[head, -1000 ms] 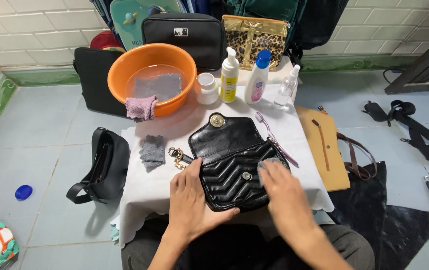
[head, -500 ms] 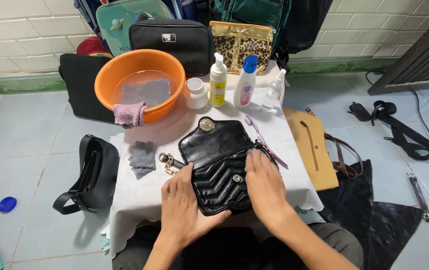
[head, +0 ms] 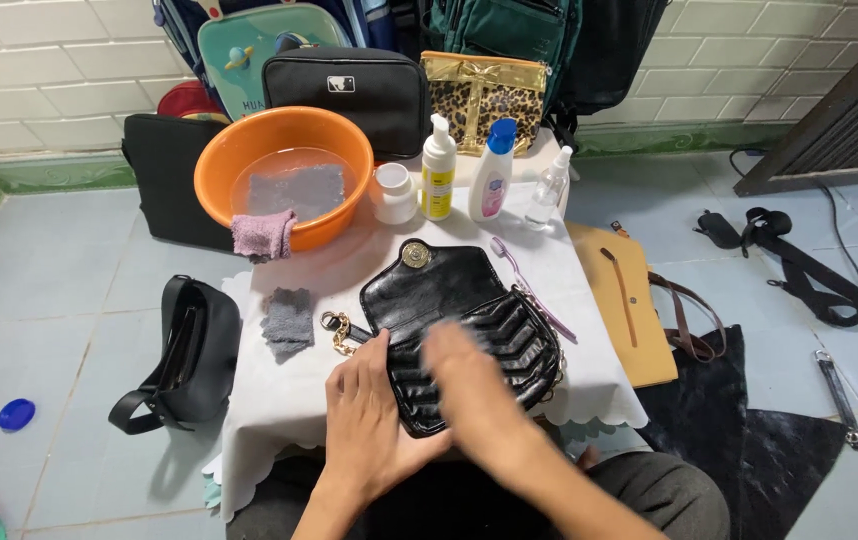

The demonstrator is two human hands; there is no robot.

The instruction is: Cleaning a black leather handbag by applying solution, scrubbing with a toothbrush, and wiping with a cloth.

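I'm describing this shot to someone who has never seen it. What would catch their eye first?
The black quilted handbag lies flap open mid-table, steadied at its near left corner by the left hand, while the blurred right hand passes over its front. Behind it at the table's far left sits a bright orange basin of water, a pink cloth draped over its rim.

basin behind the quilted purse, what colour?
Orange basin, clearest in the head view, behind the black quilted purse.

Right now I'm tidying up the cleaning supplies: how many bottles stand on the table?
4, in a row behind the black purse: a small white jar beside the orange basin, a white pump bottle, a blue-capped white bottle, and a clear spray bottle. Others may be hidden.
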